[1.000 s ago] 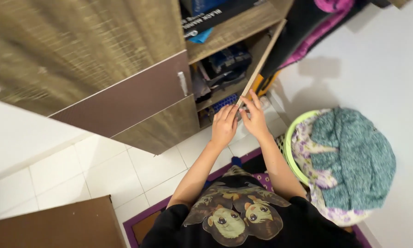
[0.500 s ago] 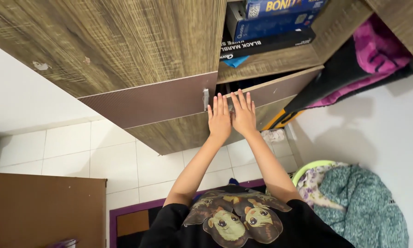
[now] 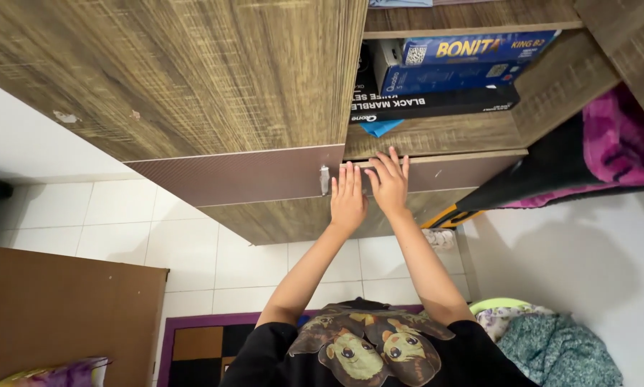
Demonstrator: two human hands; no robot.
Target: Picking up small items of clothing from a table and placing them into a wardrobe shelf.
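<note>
- At the middle of the frame, my left hand (image 3: 348, 201) lies flat against the brown wood-grain lower cupboard door with a plain brown band (image 3: 444, 172), fingers straight and together; its grip is open and holds nothing.
- Just to the right of it, my right hand (image 3: 388, 185) presses on the same door, fingers spread, fingertips reaching the door's top edge; its grip is open too, closed around nothing.
- Both hands sit side by side, almost touching, next to the small silver metal handle (image 3: 325, 180) of the neighbouring wood-grain door with its own brown band (image 3: 236, 175), which fills the upper left of the frame.
- Above my hands, the open wooden shelf (image 3: 436, 135) carries a stack of flat boxes: a blue box on top (image 3: 479, 49), a darker blue one (image 3: 444, 75) under it, a black box (image 3: 436, 104) at the bottom.
- At the right edge hangs pink and black cloth (image 3: 608, 150).
- Lower right, a green plastic laundry basket (image 3: 495, 305) holds a teal knitted cloth (image 3: 558, 351) and flowered fabric (image 3: 504, 319).
- Lower left shows a brown board (image 3: 64, 315) over white floor tiles (image 3: 193, 251), and a purple-edged rug (image 3: 193, 344) lies under me.
</note>
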